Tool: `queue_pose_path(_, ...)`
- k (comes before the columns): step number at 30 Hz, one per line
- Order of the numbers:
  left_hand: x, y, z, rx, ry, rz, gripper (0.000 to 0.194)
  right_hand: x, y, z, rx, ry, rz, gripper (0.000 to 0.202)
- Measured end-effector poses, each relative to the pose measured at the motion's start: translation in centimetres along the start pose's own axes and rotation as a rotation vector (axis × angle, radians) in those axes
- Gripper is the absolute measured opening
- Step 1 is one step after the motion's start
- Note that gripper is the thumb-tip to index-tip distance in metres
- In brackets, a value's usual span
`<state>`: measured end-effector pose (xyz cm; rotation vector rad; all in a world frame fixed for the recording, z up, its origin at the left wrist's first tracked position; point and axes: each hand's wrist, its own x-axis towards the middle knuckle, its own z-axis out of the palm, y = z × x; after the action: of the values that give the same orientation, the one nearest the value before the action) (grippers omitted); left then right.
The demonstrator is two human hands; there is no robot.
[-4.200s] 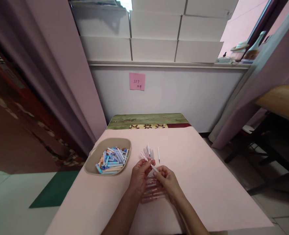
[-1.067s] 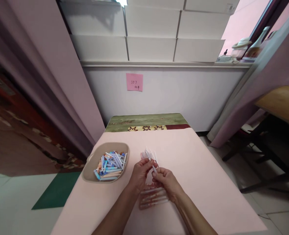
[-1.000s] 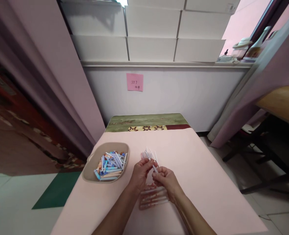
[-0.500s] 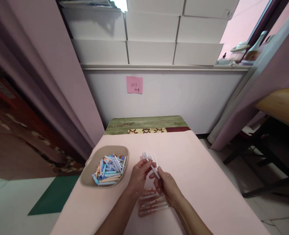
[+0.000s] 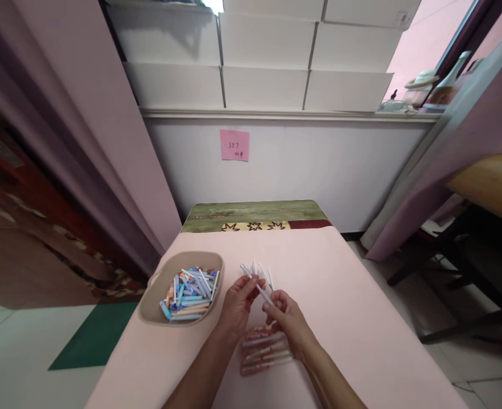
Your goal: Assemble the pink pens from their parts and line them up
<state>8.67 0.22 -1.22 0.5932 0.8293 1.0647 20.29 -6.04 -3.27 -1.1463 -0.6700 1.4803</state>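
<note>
Between my two hands is a slim pale pen [image 5: 264, 294], slanting from upper left to lower right. My left hand [image 5: 237, 307] pinches it near the upper end, and my right hand [image 5: 288, 321] has its fingertips on the lower end. Just beyond the hands, several thin white sticks [image 5: 270, 276] lie on the table, partly covered by my fingers. Under my wrists is a row of clear and reddish pens [image 5: 264, 359] lying side by side, blurred and partly hidden by my right hand.
To the left stands a beige basket [image 5: 151, 309] filled with blue, lavender, orange and white pen pieces [image 5: 193, 295]. A pink cloth [image 5: 340, 329] covers most of the table. White panels [image 5: 263, 88] and a pink note [image 5: 234, 145] are on the wall; a dark chair [image 5: 464, 272] stands at right.
The pen has shifted slightly between my fingers, and more of its upper end shows beyond my left hand. My right hand's fingers have moved on the lower end.
</note>
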Motion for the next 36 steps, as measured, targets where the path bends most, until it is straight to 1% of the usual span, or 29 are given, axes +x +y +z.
queue_pose_path(2,0.0,-0.2,-0.2,0.001,-0.002,-0.019,0.025,0.0,0.1,0.0,-0.001,-0.021,0.062,0.051)
queue_pose_path(4,0.0,-0.5,-0.4,0.008,-0.021,-0.039,0.024,0.0,0.3,-0.1,-0.016,-0.032,0.123,0.056)
queue_pose_path(5,0.0,-0.7,-0.5,0.006,-0.025,-0.041,0.024,0.1,0.4,-0.1,-0.026,-0.028,0.126,0.057)
queue_pose_path(8,0.2,-0.9,-0.8,-0.026,0.009,-0.027,0.024,0.2,0.7,-0.3,-0.044,0.007,0.046,0.048)
queue_pose_path(10,0.4,-1.0,-0.9,-0.048,0.050,-0.009,0.024,0.1,0.7,-0.4,-0.036,0.021,0.008,0.050)
queue_pose_path(12,0.5,-0.9,-1.0,-0.054,0.058,0.000,0.024,0.1,0.6,-0.5,-0.038,0.008,0.039,0.053)
queue_pose_path(14,0.5,-0.9,-0.9,-0.043,0.033,-0.013,0.024,0.1,0.5,-0.5,-0.057,-0.015,0.099,0.054)
queue_pose_path(16,0.5,-0.9,-0.9,-0.034,0.015,-0.027,0.025,0.2,0.6,-0.5,-0.077,-0.012,0.123,0.057)
queue_pose_path(19,0.5,-0.9,-0.8,-0.030,0.035,-0.010,0.026,0.2,0.9,-0.6,-0.073,0.022,0.049,0.049)
queue_pose_path(21,0.5,-0.9,-0.8,-0.026,0.047,0.000,0.027,0.3,1.1,-0.5,-0.051,0.013,0.004,0.049)
queue_pose_path(24,0.7,-0.8,-0.8,-0.013,0.049,0.003,0.029,0.4,1.2,-0.5,-0.055,-0.036,0.017,0.046)
queue_pose_path(25,0.8,-0.7,-0.9,-0.006,0.056,0.017,0.029,0.4,1.2,-0.7,-0.079,-0.053,0.028,0.044)
queue_pose_path(27,1.1,-0.3,-1.1,0.021,0.105,0.087,0.031,0.4,1.2,-1.5,-0.163,-0.098,0.051,0.042)
queue_pose_path(30,1.8,0.5,-1.7,0.122,0.208,0.219,0.036,0.3,1.1,-3.9,-0.369,-0.130,0.041,0.037)
queue_pose_path(31,2.0,0.6,-1.9,0.172,0.223,0.243,0.037,0.4,0.9,-4.9,-0.453,-0.102,0.016,0.036)
queue_pose_path(33,2.5,0.5,-2.4,0.304,0.208,0.259,0.036,0.6,0.5,-6.5,-0.646,0.021,-0.058,0.036)
queue_pose_path(35,3.0,-0.2,-2.6,0.456,0.176,0.264,0.034,1.2,0.0,-7.1,-0.827,0.163,-0.130,0.036)
queue_pose_path(36,3.3,-0.6,-2.6,0.519,0.167,0.266,0.033,1.6,-0.2,-7.0,-0.899,0.214,-0.155,0.035)
